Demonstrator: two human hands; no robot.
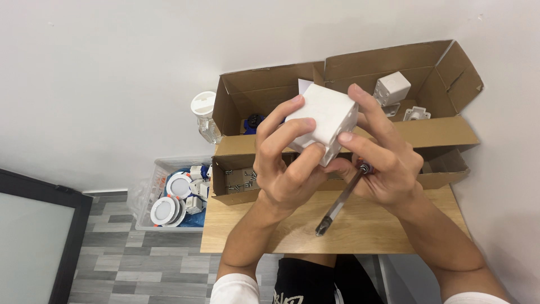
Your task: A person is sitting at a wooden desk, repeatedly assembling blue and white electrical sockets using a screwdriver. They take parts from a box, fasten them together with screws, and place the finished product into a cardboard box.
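Note:
I hold a white plastic box point(325, 117) up in front of me with both hands, above a wooden table point(365, 231). My left hand point(284, 166) wraps its fingers over the box's left and lower sides. My right hand point(382, 163) grips the box's right side and also holds a screwdriver point(340, 201) with a clear handle, which slants down to the left toward the tabletop.
Open cardboard boxes point(444, 132) stand at the back of the table against a white wall, holding white plastic parts point(392, 88) and loose screws point(239, 179). On the floor to the left, a clear tub point(147, 188) holds round white lamps. A white-lidded jar point(205, 115) stands behind it.

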